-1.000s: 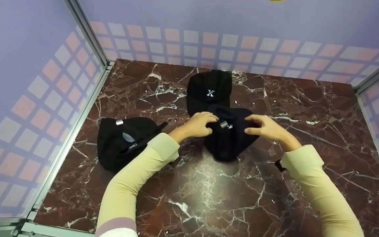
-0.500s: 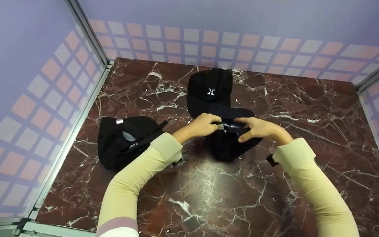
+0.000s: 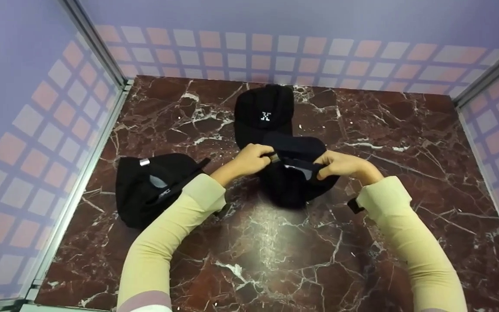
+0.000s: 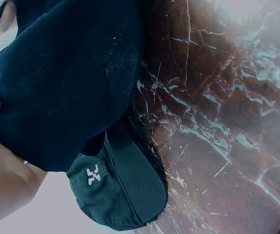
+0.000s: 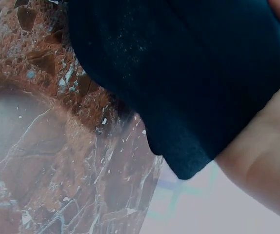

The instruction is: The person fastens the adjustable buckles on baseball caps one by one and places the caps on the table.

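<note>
In the head view, a dark baseball cap is held between both hands, its visor pointing away and overlapping the brim of another cap behind it. My left hand pinches the cap's left edge beside a metal strap buckle. At the opposite edge, my right hand grips the fabric between thumb and fingers. The opening between the hands shows a pale inner label. Both wrist views are largely filled by the cap's dark cloth, with thumbs at its edge.
Behind stands a black cap with a white logo. Another black cap lies at the left, partly behind the left sleeve. A dark red marble surface is bounded by purple panels with checked squares.
The left hand has taken hold of the cap beside the buckle, and the right fingers have gone from spread to gripping the other edge. The cap's opening has widened; the view shifts slightly.
</note>
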{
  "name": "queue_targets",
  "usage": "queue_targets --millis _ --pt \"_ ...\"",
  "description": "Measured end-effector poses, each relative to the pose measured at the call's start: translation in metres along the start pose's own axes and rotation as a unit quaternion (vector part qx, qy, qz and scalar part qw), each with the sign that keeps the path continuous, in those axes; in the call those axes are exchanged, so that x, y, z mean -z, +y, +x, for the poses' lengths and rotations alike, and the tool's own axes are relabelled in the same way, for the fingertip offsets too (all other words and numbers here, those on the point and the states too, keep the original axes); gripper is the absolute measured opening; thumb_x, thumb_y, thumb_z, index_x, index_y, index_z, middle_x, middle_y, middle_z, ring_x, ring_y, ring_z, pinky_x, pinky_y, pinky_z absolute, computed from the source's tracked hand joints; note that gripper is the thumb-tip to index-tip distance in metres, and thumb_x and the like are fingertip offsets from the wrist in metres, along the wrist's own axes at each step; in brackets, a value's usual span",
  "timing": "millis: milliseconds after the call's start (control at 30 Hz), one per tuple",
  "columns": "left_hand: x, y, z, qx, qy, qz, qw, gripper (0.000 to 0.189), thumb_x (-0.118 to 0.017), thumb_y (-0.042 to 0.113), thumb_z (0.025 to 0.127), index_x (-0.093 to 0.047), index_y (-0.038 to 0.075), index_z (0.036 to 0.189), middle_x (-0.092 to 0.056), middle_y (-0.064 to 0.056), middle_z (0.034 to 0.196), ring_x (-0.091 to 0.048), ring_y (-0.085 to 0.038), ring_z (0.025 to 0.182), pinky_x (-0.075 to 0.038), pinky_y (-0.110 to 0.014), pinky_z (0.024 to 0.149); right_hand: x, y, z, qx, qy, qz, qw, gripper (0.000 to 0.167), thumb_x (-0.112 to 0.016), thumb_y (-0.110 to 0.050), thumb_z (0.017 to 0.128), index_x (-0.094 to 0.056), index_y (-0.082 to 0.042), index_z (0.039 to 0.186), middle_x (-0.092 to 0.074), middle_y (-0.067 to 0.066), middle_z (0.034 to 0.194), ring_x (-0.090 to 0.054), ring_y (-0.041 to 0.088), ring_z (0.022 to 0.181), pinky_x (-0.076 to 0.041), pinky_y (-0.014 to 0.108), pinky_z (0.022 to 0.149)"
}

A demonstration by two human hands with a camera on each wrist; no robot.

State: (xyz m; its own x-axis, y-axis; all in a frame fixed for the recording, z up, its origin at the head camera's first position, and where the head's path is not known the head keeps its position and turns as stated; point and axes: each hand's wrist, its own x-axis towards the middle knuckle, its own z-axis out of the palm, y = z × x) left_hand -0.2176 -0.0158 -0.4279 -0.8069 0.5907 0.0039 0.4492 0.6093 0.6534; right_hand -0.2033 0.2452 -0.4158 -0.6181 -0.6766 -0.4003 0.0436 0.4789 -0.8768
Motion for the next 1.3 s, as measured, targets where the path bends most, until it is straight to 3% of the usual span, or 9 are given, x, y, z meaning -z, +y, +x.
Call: queue_targets --millis 233,567,733,833,900,1000,1067,1200,1300 --pt "0.006 -0.005 -0.001 0.022 -0.009 0.001 0.9997 0.015 -0.048 0.011 0.076 -0.061 0.009 0.082 -0.056 -0.004 0.075 -0.044 -0.017 0.067 -0.036 -0.026 0.064 0.009 0.006 -0.007 0.035 -0.025 0.074 0.9963 0.023 -0.050 0.009 0.068 -0.059 -0.012 0.070 -0.050 -0.012 0.057 -0.041 0.002 0.052 -0.037 0.017 0.053" --pt "0.014 -0.012 -0.002 0.030 -0.012 0.021 0.9993 0.017 -0.047 0.010 0.075 -0.059 0.008 0.086 -0.053 -0.006 0.076 -0.041 -0.019 0.067 -0.033 -0.028 0.064 0.016 0.009 -0.004 0.047 -0.070 0.070 0.9940 0.019 -0.053 0.004 0.075 -0.049 -0.015 0.071 -0.043 -0.011 0.067 -0.039 0.001 0.064 -0.034 0.016 0.061" --pt "0.015 -0.012 -0.002 0.026 -0.017 0.018 0.9994 0.019 -0.046 0.010 0.075 -0.060 0.009 0.088 -0.052 -0.005 0.074 -0.039 -0.018 0.065 -0.031 -0.028 0.063 0.016 0.005 -0.004 0.024 -0.058 0.019 0.9979 0.009 -0.059 -0.009 0.079 -0.052 -0.004 0.077 -0.045 -0.009 0.072 -0.039 0.000 0.065 -0.034 0.016 0.063" --pt "0.014 -0.012 -0.002 0.024 -0.010 0.015 0.9995 0.017 -0.047 0.009 0.075 -0.060 0.009 0.086 -0.051 -0.004 0.072 -0.039 -0.018 0.062 -0.032 -0.027 0.061 0.016 0.003 -0.004 0.019 -0.059 0.009 0.9981 0.034 -0.059 -0.019 0.082 -0.050 0.012 0.092 -0.052 -0.004 0.082 -0.045 0.000 0.071 -0.038 0.017 0.067" --pt "0.013 -0.011 -0.003 0.023 -0.007 0.012 0.9996 0.017 -0.047 0.008 0.075 -0.060 0.009 0.086 -0.051 -0.004 0.071 -0.040 -0.018 0.062 -0.032 -0.027 0.061 0.015 0.001 -0.003 0.014 -0.059 0.011 0.9981 0.048 -0.058 -0.025 0.083 -0.045 0.015 0.105 -0.058 -0.003 0.090 -0.051 0.001 0.079 -0.041 0.018 0.073" --pt "0.011 -0.011 -0.003 0.018 -0.005 0.008 0.9998 0.017 -0.048 0.007 0.075 -0.060 0.008 0.087 -0.052 -0.005 0.073 -0.041 -0.018 0.063 -0.033 -0.027 0.061 0.012 -0.003 0.000 0.002 -0.049 0.007 0.9988 0.056 -0.058 -0.032 0.084 -0.042 0.011 0.116 -0.062 0.000 0.091 -0.058 0.007 0.084 -0.043 0.021 0.078" --pt "0.009 -0.011 -0.002 0.013 -0.007 0.004 0.9999 0.018 -0.047 0.007 0.075 -0.061 0.007 0.087 -0.053 -0.006 0.074 -0.041 -0.019 0.063 -0.033 -0.027 0.061 0.008 -0.006 0.002 -0.001 -0.034 -0.026 0.9991 0.059 -0.059 -0.036 0.082 -0.041 0.004 0.122 -0.063 0.003 0.095 -0.059 0.009 0.086 -0.043 0.022 0.079" --pt "0.004 -0.010 -0.002 0.009 -0.010 -0.005 0.9999 0.018 -0.047 0.007 0.075 -0.061 0.007 0.088 -0.053 -0.005 0.072 -0.041 -0.018 0.062 -0.033 -0.026 0.059 -0.003 -0.014 0.005 -0.003 -0.010 -0.109 0.9940 0.067 -0.062 -0.042 0.077 -0.041 -0.003 0.128 -0.053 0.012 0.118 -0.051 0.018 0.103 -0.038 0.032 0.092" --pt "0.001 -0.010 -0.002 0.013 -0.015 -0.009 0.9998 0.018 -0.047 0.007 0.076 -0.060 0.008 0.087 -0.052 -0.005 0.071 -0.040 -0.017 0.060 -0.032 -0.027 0.059 -0.014 -0.024 0.009 -0.016 0.003 -0.161 0.9869 0.072 -0.065 -0.042 0.074 -0.039 -0.004 0.130 -0.045 0.012 0.129 -0.044 0.022 0.113 -0.033 0.038 0.098"
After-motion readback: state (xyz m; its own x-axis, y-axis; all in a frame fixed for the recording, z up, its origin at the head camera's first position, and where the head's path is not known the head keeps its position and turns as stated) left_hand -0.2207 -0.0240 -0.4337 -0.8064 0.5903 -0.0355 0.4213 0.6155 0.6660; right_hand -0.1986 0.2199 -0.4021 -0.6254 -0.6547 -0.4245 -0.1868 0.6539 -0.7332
